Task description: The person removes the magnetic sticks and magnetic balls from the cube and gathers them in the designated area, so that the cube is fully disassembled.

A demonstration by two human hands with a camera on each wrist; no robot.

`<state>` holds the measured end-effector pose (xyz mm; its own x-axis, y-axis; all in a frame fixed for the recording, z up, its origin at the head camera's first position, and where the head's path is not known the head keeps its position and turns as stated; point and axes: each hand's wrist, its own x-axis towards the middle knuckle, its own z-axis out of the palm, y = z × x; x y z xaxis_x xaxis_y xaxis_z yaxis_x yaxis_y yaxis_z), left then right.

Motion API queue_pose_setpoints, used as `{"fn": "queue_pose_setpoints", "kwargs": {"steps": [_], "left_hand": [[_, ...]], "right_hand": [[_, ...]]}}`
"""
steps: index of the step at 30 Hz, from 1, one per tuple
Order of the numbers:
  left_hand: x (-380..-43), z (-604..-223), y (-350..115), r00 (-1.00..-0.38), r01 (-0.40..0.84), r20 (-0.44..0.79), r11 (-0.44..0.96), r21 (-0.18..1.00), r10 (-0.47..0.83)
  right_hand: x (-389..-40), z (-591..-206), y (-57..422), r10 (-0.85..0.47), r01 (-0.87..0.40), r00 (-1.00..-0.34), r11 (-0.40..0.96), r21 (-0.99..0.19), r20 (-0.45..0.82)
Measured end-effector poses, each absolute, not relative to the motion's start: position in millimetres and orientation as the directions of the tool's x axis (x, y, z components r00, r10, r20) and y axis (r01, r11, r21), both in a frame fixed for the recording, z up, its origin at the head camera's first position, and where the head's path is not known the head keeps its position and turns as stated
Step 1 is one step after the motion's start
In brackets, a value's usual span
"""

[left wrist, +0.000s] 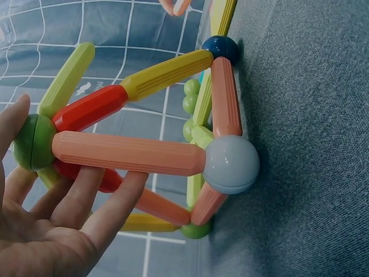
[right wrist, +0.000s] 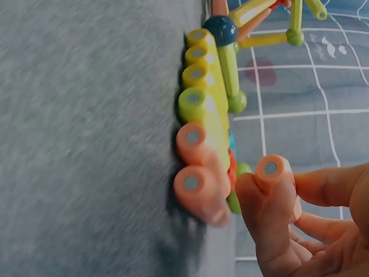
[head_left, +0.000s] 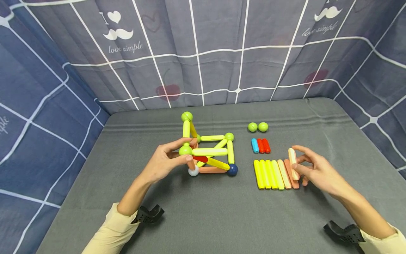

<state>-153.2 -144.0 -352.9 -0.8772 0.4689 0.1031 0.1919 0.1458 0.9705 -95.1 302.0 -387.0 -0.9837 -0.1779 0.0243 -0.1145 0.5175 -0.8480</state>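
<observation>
On the left of the cloth stands a frame of magnetic sticks and balls, with a white ball [head_left: 194, 170] and a dark blue ball [head_left: 232, 170] at its near lower corners. My left hand [head_left: 165, 160] pinches the green ball [head_left: 185, 151] at the frame's near upper corner. From that ball a pale orange stick [left wrist: 130, 153] runs down to the white ball, and a red stick [left wrist: 91, 108] slants off beside it. My right hand [head_left: 317, 172] pinches a light orange magnetic stick [head_left: 293, 164] between thumb and fingers, raised over the right end of a row of sticks.
The row of yellow [head_left: 259, 174], green and orange sticks lies right of the frame. Behind it are a short blue stick [head_left: 255, 145] and two red sticks [head_left: 263, 145], then two loose green balls [head_left: 263, 127]. A checked curtain [head_left: 219, 74] hangs along the back and sides.
</observation>
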Motion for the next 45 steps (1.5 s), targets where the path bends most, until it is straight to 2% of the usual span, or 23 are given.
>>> {"fn": "queue_pose_setpoints", "kwargs": {"steps": [14, 22, 35, 45], "left_hand": [[-152.8, -353.3, -144.7, -0.879, 0.193, 0.102, 0.15, 0.97, 0.466], [-151.4, -353.5, -144.9, -0.874, 0.197, 0.107, 0.144, 0.97, 0.474], [-152.8, -352.7, -144.3, -0.879, 0.201, 0.103, 0.166, 0.965, 0.465], [-152.8, -352.8, -144.8, -0.875, 0.198, 0.101, 0.16, 0.967, 0.473]], "right_hand": [[-96.3, -401.3, 321.3, -0.197, -0.114, -0.98, 0.608, -0.785, -0.01], [-97.5, -406.1, 323.3, -0.247, -0.088, -0.966, 0.591, -0.802, -0.077], [-95.7, -404.6, 325.2, -0.269, -0.121, -0.962, 0.584, -0.802, -0.05], [-93.8, -386.4, 310.7, -0.2, -0.123, -0.98, 0.638, -0.76, -0.01]]}}
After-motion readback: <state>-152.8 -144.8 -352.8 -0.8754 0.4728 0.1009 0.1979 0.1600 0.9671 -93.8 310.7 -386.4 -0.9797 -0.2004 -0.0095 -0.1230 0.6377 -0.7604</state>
